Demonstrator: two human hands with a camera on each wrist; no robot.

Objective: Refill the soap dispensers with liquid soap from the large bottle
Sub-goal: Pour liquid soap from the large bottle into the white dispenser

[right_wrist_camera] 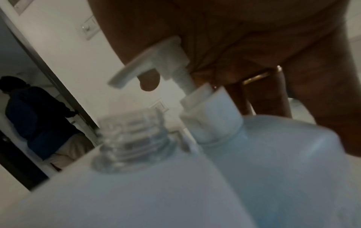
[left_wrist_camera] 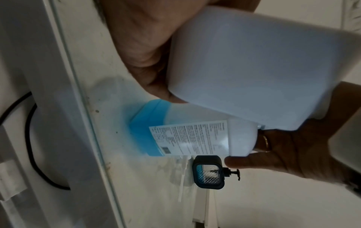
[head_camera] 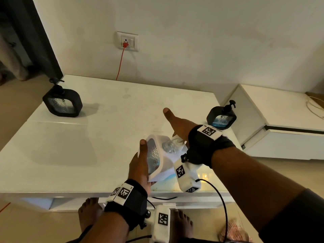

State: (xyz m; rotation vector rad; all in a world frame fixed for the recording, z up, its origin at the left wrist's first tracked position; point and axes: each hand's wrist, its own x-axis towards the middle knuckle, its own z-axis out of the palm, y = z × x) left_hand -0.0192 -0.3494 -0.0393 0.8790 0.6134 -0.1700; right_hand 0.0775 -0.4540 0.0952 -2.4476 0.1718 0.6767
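Near the front edge of the white counter [head_camera: 73, 148], the left hand [head_camera: 140, 165] grips a tilted white soap dispenser [head_camera: 157, 155], its clear threaded neck uncapped, just beside the large bottle [left_wrist_camera: 187, 138] of blue soap. The right hand [head_camera: 178, 125] presses the bottle's white pump head [right_wrist_camera: 156, 61], thumb stretched out. Two black dispensers stand well apart, one [head_camera: 62, 99] at the far left corner, one [head_camera: 221, 116] by the right edge, with bare counter between; a red cable [head_camera: 121, 62] hangs from a wall socket [head_camera: 128, 41].

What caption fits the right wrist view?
Right hand pressing the large bottle's pump beside the white dispenser's open neck.
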